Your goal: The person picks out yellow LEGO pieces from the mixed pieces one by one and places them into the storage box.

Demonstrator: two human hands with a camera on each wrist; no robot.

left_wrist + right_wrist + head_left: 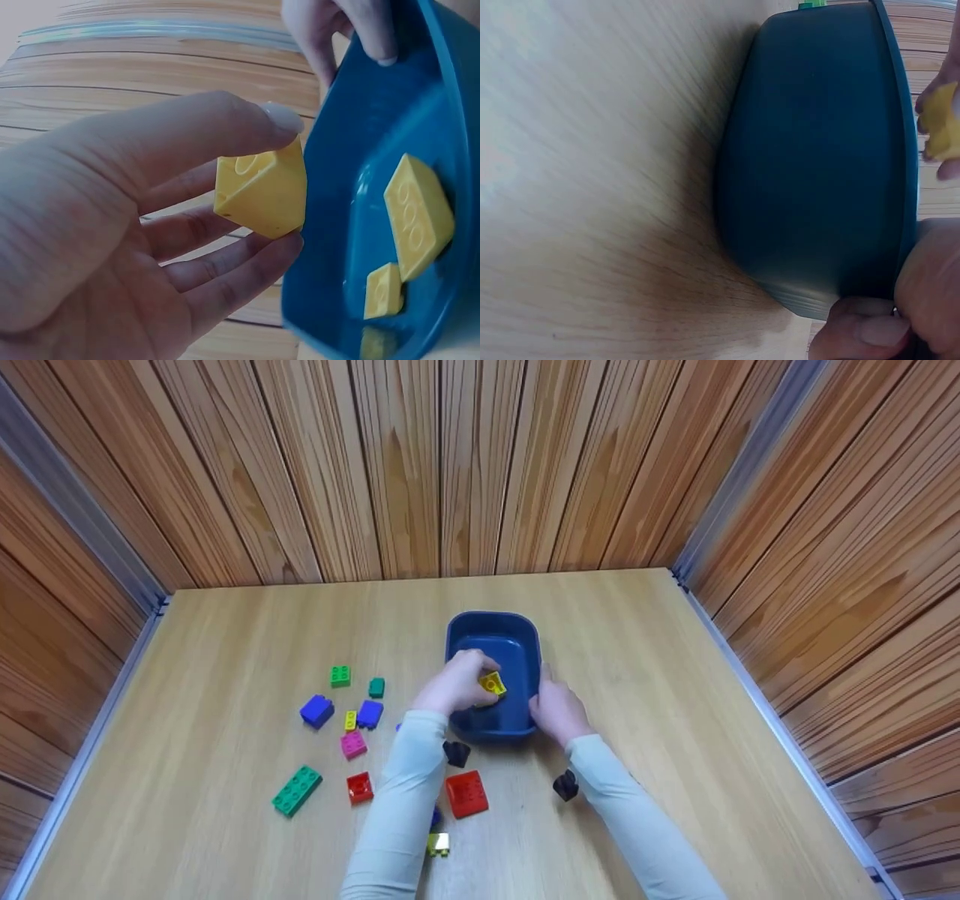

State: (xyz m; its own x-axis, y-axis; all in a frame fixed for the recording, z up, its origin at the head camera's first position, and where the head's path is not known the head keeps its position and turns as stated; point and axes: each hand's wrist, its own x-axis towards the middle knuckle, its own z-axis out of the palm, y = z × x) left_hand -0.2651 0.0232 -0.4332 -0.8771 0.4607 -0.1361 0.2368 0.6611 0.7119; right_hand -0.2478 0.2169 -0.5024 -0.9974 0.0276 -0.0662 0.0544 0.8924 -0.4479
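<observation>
A yellow brick (264, 191) with a slanted side is pinched between the thumb and fingertips of my left hand (457, 684). The hand is over the near left part of a dark blue plastic bin (523, 660). My right hand (561, 711) grips the bin's right rim, thumb over the edge, as the right wrist view shows. Inside the bin, the left wrist view shows a long yellow brick (420, 217), a small yellow brick (383, 291) and a blurred yellow piece (377, 343). In the head view the left hand hides part of the bin.
Left of the bin lie loose bricks: green (340, 676), blue (317, 711), pink (353, 745), long green (297, 791) and small red (360, 787). A large red brick (466, 794) and black pieces (456, 754) (565, 785) lie near the forearms. Wood-panelled walls (405, 472) surround the table.
</observation>
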